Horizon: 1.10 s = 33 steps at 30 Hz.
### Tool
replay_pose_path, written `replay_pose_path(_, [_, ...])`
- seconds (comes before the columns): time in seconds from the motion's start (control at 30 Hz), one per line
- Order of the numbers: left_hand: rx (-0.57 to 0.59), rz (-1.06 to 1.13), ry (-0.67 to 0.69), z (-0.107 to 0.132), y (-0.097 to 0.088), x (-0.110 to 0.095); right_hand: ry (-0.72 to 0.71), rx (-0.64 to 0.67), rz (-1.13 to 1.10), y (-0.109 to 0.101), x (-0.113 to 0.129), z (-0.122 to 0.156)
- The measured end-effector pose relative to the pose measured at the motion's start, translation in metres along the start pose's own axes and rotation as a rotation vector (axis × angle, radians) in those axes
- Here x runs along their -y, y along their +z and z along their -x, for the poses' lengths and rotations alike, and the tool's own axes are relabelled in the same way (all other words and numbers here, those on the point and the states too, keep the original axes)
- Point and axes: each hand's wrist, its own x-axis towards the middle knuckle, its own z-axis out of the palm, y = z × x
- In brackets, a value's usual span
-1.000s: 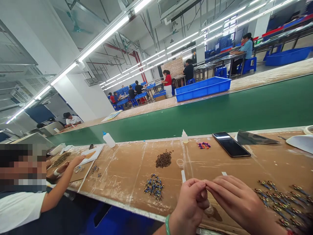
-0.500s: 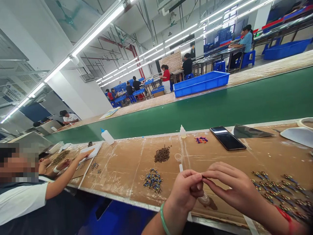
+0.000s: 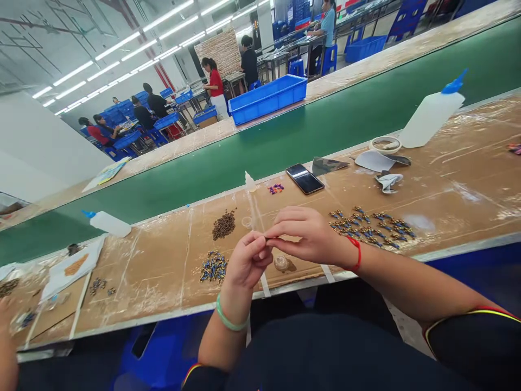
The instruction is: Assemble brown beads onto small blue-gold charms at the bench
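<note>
My left hand (image 3: pixel 246 259), with a green bangle at the wrist, is closed in a pinch. Its thumb and finger meet the fingertips of my right hand (image 3: pixel 305 233), which wears a red string. Something small and dark seems to sit between the fingertips, too small to name. Beneath the hands a small clear round container (image 3: pixel 280 263) stands on the cardboard-covered bench (image 3: pixel 158 277). Left of my left hand lies a pile of small blue and gold pieces (image 3: pixel 214 266). Behind it is a heap of small brown beads (image 3: pixel 223 225). More blue and gold pieces (image 3: pixel 372 228) are spread beyond my right wrist.
Along the back stand a small dropper bottle (image 3: pixel 249 182), orange and purple pieces (image 3: pixel 275 188), a phone (image 3: pixel 305 178), a tape roll (image 3: pixel 385 144) and a large white bottle (image 3: pixel 433 117). A green conveyor belt (image 3: pixel 268 146) runs behind. A co-worker's arm (image 3: pixel 6 342) shows at left.
The view has swung right and down, bringing the large white bottle and tape roll into sight. My hands stay pinched together at the fingertips.
</note>
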Motion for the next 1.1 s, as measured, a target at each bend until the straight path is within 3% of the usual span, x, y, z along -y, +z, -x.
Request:
replay_pose_path(0.83, [0.034, 0.056, 0.069, -0.003, 0.005, 0.005, 0.094, -0.061, -0.087, 0.003, 0.011, 0.000])
replay_pose_path(1.1, [-0.014, 0.038, 0.148, -0.002, 0.010, 0.007, 0.101, -0.069, -0.091, 0.003, 0.008, 0.003])
